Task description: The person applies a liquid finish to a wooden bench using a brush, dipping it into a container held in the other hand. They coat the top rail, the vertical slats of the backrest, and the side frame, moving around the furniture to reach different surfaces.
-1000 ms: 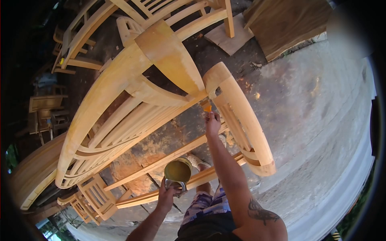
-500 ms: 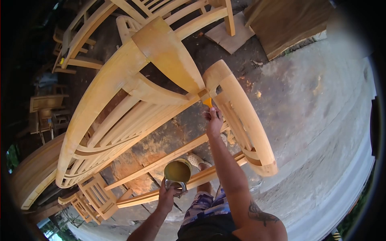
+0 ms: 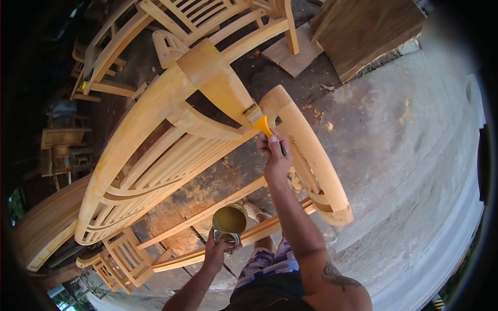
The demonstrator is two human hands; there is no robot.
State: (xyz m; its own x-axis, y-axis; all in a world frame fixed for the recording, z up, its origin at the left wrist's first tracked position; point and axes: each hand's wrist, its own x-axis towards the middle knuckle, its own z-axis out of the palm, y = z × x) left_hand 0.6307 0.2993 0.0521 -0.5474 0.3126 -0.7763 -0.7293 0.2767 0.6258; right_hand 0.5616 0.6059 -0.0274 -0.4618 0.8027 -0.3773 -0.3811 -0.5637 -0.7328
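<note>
A brush (image 3: 261,123) with a yellow handle is in my right hand (image 3: 277,155), its fingers closed round the handle. The bristles touch the lower end of the wide curved board (image 3: 220,78) of a wooden bench frame (image 3: 129,119). Low in the middle, my left hand (image 3: 220,250) grips a can (image 3: 230,220) with yellowish-brown liquid inside. Right of the brush stands a rounded wooden armrest frame (image 3: 316,155) with slats.
Other wooden furniture frames (image 3: 207,20) stand at the top. Brown boards (image 3: 368,36) lie at the upper right beside the concrete floor (image 3: 394,155). Long wooden rails (image 3: 207,212) cross above my feet. More wooden pieces (image 3: 62,137) are at the left.
The brush has moved left and slightly up, from the gap near the armrest onto the end of the wide board, and more of its bristles show. The can has barely moved.
</note>
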